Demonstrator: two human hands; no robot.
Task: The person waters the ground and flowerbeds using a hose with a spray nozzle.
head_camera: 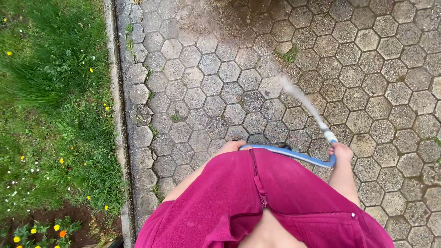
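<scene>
Hose (294,155): runs 9-to-3 between your hands.
Right hand (341,150): clenched on nozzle end, jet toward 11 o'clock.
Left hand (232,146): touching hose, grip unclear.

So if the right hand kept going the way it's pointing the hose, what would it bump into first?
Probably nothing but the ground. The right hand aims the blue hose up and to the left in the picture, along the water jet. Only hexagonal paving lies that way, wet further on. Depth is hard to judge.
</scene>
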